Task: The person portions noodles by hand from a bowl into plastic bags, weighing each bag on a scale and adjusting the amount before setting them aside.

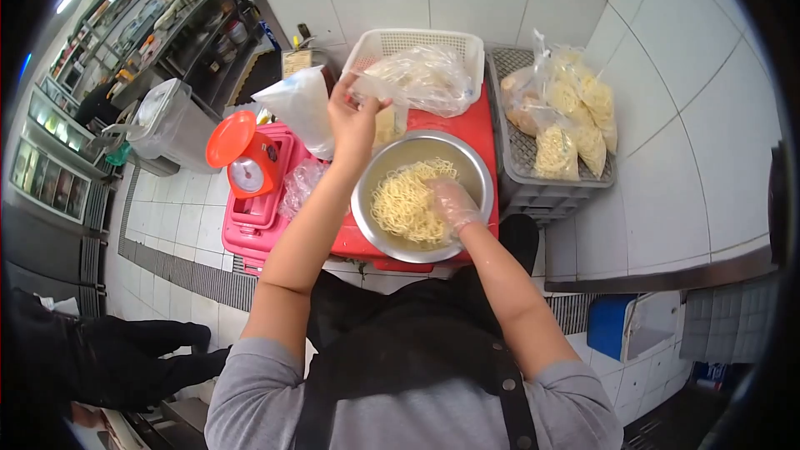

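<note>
A steel bowl (482, 175) holds a heap of pale yellow noodles (408, 204). My right hand (455, 203), in a clear plastic glove, reaches into the bowl's right side, its fingers closed around noodles and partly hidden by them. Behind the bowl's left rim, my left hand (357, 117) is raised, bare, with its fingers at a clear plastic bag (392, 119) that hangs beside them. Just left of that hand stands a large white bag (304, 108). A white basket (472, 58) with crumpled clear bags (433, 79) lies behind.
The bowl rests on a red surface (467, 127). To the left are an orange scale (250, 168) on a pink lidded box (250, 237) and a clear bin (179, 129). Bagged noodles (575, 112) sit on a grey crate (517, 168) at right. Another person's dark-clothed legs (142, 358) show lower left.
</note>
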`<state>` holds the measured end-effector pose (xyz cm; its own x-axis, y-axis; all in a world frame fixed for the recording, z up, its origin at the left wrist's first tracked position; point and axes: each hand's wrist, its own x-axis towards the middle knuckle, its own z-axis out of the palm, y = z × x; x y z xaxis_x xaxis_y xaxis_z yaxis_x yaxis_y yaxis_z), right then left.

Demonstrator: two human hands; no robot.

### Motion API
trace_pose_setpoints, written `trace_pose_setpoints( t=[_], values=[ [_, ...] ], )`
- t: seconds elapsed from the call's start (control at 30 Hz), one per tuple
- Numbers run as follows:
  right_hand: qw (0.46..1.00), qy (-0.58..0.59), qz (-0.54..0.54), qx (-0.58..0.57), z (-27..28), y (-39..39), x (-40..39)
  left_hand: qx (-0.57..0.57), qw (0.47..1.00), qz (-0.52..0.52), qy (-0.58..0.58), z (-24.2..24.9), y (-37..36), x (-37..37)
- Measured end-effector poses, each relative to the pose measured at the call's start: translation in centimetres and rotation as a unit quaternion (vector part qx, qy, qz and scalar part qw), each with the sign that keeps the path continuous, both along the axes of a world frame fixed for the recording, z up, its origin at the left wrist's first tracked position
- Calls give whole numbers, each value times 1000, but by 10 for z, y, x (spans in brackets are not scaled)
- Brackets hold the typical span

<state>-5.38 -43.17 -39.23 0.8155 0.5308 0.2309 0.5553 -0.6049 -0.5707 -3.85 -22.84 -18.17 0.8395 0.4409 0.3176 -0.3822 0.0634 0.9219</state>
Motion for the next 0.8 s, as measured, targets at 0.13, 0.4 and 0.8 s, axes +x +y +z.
trace_pose_setpoints(
  t=[0.13, 0.4, 0.8],
  values=[
    [997, 41, -1, -64, 21, 12, -7, 15, 1000, 0, -4, 11, 7, -1],
    [997, 66, -29, -35, 27, 5, -18, 147, 981, -16, 124, -26, 31, 19],
    [991, 125, -49, 8, 60, -8, 0, 331, 940, 16, 80, -69, 89, -31]
  ],
)
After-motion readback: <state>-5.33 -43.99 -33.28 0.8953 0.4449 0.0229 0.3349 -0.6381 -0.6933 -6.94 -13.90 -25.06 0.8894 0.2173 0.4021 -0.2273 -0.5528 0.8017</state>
